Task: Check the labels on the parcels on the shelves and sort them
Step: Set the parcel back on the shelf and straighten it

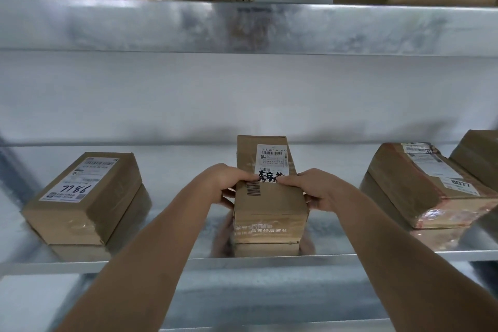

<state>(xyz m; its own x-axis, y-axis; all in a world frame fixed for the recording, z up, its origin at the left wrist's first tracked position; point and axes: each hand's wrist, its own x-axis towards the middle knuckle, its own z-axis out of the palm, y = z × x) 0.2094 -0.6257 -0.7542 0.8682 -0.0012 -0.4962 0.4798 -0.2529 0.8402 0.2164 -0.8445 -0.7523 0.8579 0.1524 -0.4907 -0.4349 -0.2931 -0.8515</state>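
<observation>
A galvanised steel shelf [336, 255] with a reflective deck runs across the view against a pale wall. A second metal shelf [134, 24] above it carries two large brown cartons.

The task's thing, a narrow brown cardboard parcel [269, 205] sealed with clear tape, sits at the centre of the lower shelf, near its front edge. The left hand [229, 183] grips its left side, fingers curled over the top edge and thumb on the side face. The right hand [318, 188] grips the right side in the same way.

Procedure for the step in hand, by judgement:
1. Read the label before shifting the parcel.
2. Slide both hands clear of the print; the fingertips now overlap the handwritten marking.
3. Keep the grip even on both sides so the parcel stays level.

Appearance of the parcel: a white printed shipping label [272, 160] with barcodes lies on the top face, toward the far end. Bold black handwriting crosses its near edge. A separate black barcode is printed on the cardboard beside the left hand. Printed characters run along the taped front face.

A flat brown parcel marked 7286 [83, 197] lies well apart to the left. A tape-wrapped brown parcel marked 8077 [420, 186] lies to the right.
</observation>
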